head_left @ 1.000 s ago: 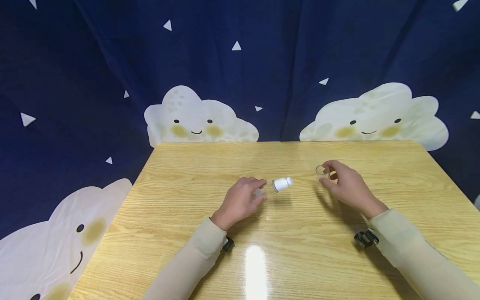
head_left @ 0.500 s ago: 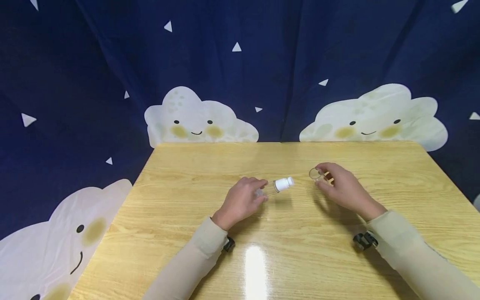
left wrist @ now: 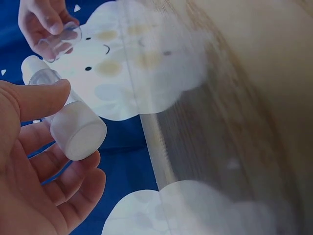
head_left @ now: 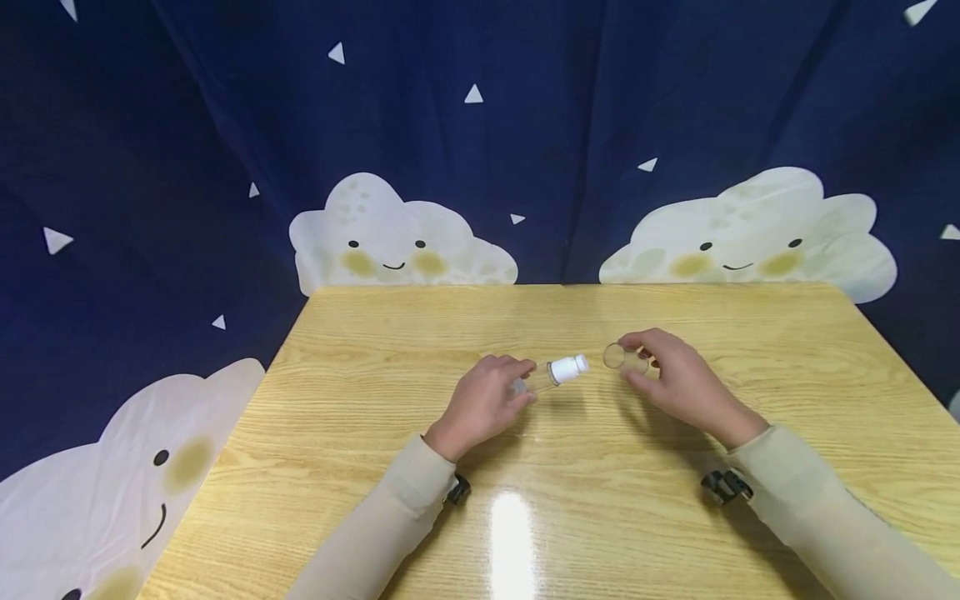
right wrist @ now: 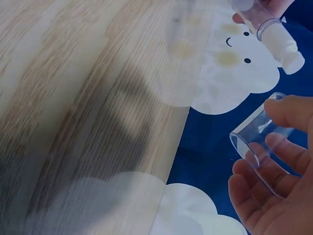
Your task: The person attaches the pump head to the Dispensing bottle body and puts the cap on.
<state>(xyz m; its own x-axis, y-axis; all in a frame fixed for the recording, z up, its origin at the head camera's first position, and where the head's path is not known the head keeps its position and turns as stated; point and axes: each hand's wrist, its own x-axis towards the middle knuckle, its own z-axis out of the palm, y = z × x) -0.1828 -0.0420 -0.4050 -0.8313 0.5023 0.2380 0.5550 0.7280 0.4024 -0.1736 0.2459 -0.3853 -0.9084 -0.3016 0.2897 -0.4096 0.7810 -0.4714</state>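
Observation:
My left hand (head_left: pixel 483 402) grips a small clear pump bottle (head_left: pixel 542 377) with a white top, held tilted above the table. In the left wrist view, thumb and fingers wrap the bottle's clear body, and its whitish base (left wrist: pixel 80 132) faces the camera. A clear cylindrical cap (head_left: pixel 626 358) is pinched by my right hand (head_left: pixel 684 379), its open end turned left toward the bottle's white top (head_left: pixel 570 367). A small gap separates cap and bottle. Through the clear wall of the cap (right wrist: pixel 257 132) in the right wrist view, fingertips show.
Both hands are over a wooden table (head_left: pixel 360 333) with a glossy light reflection near its front. A dark blue curtain (head_left: pixel 555 125) with white clouds and triangles hangs behind and to the left. Dark wrist cameras (head_left: pixel 726 486) sit at the sleeves.
My right hand has moved left with the cap, closing in on the bottle, and the cap's opening has turned to face it. The left hand and bottle have barely moved.

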